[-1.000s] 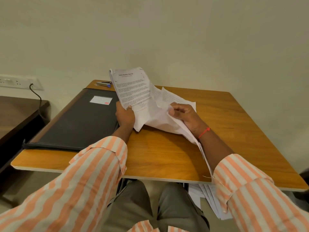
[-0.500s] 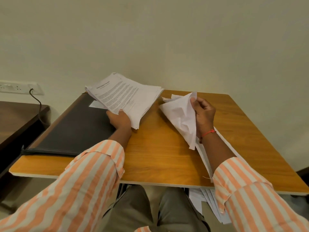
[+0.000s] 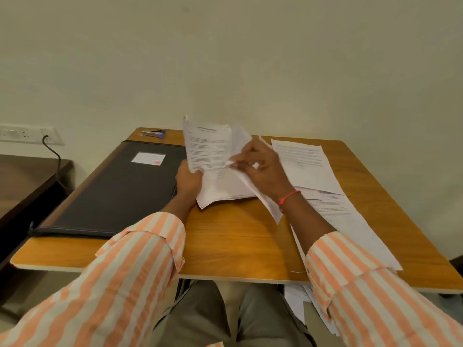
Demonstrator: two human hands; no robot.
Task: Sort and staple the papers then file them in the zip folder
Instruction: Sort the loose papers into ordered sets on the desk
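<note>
Below the near edge of the brown wooden table (image 3: 238, 246), several loose white sheets (image 3: 298, 301) are seen; their number cannot be told. Two forearms in orange-and-white striped sleeves are extended over the tabletop. One stack of white printed papers (image 3: 225, 189) is held at the middle of the table, its lower end resting on the wood and its upper pages raised and curled, with lines of small black text visible on the front page. The stack is gripped at its left edge by the left hand (image 3: 188, 182), whose thumb is laid over the front. A single white sheet (image 3: 263, 204), peeled from the stack and hanging down towards the near side, is pinched between thumb and curled fingers of the right hand (image 3: 263, 169); one red thread (image 3: 288, 196) is worn at that wrist. At least two flat printed sheets (image 3: 350, 221) lie to the right. One black rectangular zip folder (image 3: 112, 191), closed and bearing one white label (image 3: 148, 158), lies flat to the left. One silver-and-blue stapler (image 3: 154, 133) is placed at the far edge, just beyond the folder.
</note>
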